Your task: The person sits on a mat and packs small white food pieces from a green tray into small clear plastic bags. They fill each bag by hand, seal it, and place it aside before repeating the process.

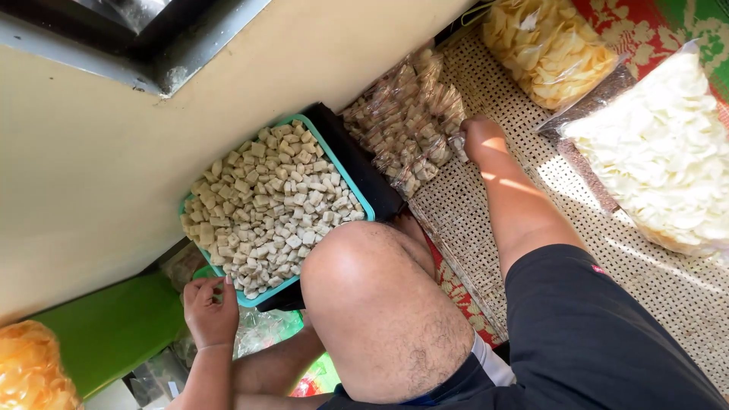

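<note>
Person sits on a woven cane mat (486,205), bare knee (380,304) up in the middle. Left hand (209,307) at the near left, fingers curled at the near rim of a teal plastic tray (363,199), touching its edge; grip half closed, can't tell if anything is pinched in it. Tray is rectangular, heaped with small pale beige cube-shaped crackers (277,205), dry and rough-looking. Right hand (480,137) reaches far right, grip closed on the edge of a pile of small clear plastic packets (406,121), crinkly film, each filled with the same beige cubes; pile lies on the mat just right of the tray, against the cream wall (114,167). Two big clear bags farther right: one of yellowish curled chips (550,45), one of flat white chips (661,152). Orange crinkled crackers (30,372) at the near left corner on a green surface (114,326)
</note>
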